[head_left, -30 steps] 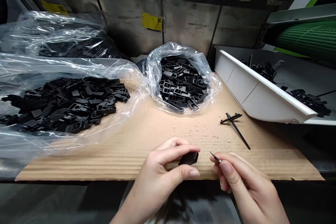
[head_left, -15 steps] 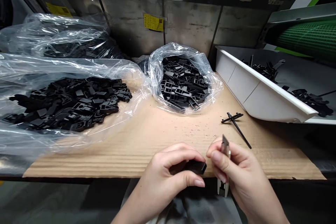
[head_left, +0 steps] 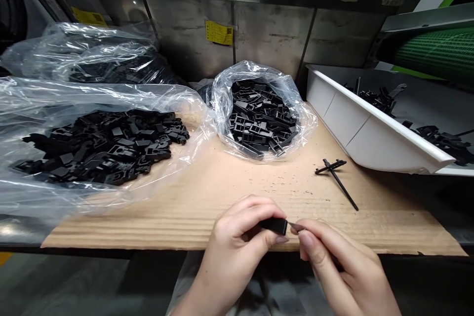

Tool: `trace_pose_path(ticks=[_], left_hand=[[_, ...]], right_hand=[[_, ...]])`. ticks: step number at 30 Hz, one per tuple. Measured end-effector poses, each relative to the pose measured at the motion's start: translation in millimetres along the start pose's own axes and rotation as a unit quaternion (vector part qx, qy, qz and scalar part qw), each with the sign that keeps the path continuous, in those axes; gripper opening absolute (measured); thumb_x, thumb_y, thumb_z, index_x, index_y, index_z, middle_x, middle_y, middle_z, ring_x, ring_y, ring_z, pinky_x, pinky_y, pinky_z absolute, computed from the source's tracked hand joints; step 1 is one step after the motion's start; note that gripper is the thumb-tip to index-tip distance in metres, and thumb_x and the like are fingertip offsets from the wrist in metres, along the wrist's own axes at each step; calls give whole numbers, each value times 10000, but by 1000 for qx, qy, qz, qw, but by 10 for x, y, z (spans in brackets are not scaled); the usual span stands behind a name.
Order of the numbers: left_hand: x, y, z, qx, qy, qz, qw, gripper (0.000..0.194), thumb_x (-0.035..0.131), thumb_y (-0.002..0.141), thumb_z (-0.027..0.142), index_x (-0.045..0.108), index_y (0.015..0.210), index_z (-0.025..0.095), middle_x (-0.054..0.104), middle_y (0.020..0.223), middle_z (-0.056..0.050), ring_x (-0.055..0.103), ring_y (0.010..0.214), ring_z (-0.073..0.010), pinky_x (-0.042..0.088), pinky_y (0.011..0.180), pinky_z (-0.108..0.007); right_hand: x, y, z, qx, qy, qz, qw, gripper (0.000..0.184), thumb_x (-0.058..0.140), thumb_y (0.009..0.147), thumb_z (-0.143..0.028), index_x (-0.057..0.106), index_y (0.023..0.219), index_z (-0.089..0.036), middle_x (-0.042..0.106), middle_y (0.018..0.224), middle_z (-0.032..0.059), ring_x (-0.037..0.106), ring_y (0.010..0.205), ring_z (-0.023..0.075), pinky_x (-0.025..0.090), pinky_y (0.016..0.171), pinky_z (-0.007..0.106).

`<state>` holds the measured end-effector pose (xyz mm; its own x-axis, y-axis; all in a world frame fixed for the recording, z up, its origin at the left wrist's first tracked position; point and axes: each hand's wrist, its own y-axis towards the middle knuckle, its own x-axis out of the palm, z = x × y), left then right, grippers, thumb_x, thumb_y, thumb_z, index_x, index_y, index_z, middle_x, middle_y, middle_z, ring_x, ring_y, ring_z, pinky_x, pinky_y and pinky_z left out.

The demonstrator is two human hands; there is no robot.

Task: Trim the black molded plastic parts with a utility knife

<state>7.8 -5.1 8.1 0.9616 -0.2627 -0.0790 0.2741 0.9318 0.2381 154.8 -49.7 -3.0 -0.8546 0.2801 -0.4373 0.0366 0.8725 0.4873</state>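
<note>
Far left, a clear plastic bag holds a heap of black moulded pieces, with a second bag open beside it, both within reach on the cardboard sheet. The left hand grips 1 black piece clamped just above the cardboard, its end turned right toward the right hand, whose grip is clamped on a small blade right at that end. Further right, a black runner lies loose by the white tray.

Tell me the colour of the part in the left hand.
Black: the plastic part shows best in the head view, pinched in the left hand.
</note>
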Motion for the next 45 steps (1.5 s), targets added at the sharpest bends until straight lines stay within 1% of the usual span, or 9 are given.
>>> trace_pose_path(ticks=[6,14,19,21,26,32,36,41,45], left_hand=[[2,-7,12,8,15,3,1000,279,600,652,-55,689,731,197,639,775,8,601,745,-132,465,666,-148],[-18,28,17,1,7,0,1000,266,617,652,-34,705,742,201,651,775,12,607,739,-129,470,663,-146],[-8,22,27,-11,2,-5,1000,250,621,658,-32,691,721,199,634,751,19,604,727,-121,473,661,-139],[-1,14,27,-19,-3,-5,1000,257,616,661,-38,687,721,202,632,753,20,604,730,-122,476,652,-137],[12,0,20,-15,-13,5,1000,281,629,650,-44,696,724,219,642,776,30,605,734,-119,489,654,-133],[1,-4,12,-9,-19,-2,1000,291,628,647,-44,706,722,226,645,769,33,605,725,-117,490,669,-134],[1,-8,-2,-16,-23,-5,1000,296,626,657,-39,705,736,235,648,785,29,606,746,-128,492,693,-155],[-10,-5,-8,-21,-14,-1,1000,265,628,663,-20,692,741,225,641,783,20,604,750,-136,482,681,-163],[-19,-1,8,-13,-12,-1,1000,238,636,658,-7,687,734,213,632,770,20,599,717,-130,479,692,-172]], right_hand=[[24,81,16,-46,-12,-28,998,137,477,833,-120,551,783,-223,521,595,-44,518,503,72,405,484,156],[-55,51,-22,15,48,-118,992,178,449,851,-162,568,735,-225,535,583,-41,526,511,78,395,483,158],[-155,64,-19,21,14,-120,992,167,479,847,-174,620,909,-236,599,725,-8,585,642,111,475,580,169],[-137,45,-14,9,-5,-109,994,214,470,849,-158,618,985,-233,603,764,18,582,709,143,482,626,220],[-10,-10,14,-39,-49,-40,997,208,505,826,-126,619,983,-200,560,708,46,520,654,163,425,561,274],[-10,32,54,-12,-71,-23,997,172,492,837,-149,633,916,-208,549,679,25,531,631,149,424,549,254],[-53,43,47,2,-30,-7,1000,150,502,832,-176,632,884,-231,606,724,11,589,677,143,454,569,220],[-53,8,45,45,11,5,999,164,504,835,-199,613,936,-269,583,596,-48,503,415,70,419,422,164],[-38,-6,43,8,5,-11,1000,162,511,823,-152,601,888,-270,560,603,-48,481,419,61,395,411,152]])
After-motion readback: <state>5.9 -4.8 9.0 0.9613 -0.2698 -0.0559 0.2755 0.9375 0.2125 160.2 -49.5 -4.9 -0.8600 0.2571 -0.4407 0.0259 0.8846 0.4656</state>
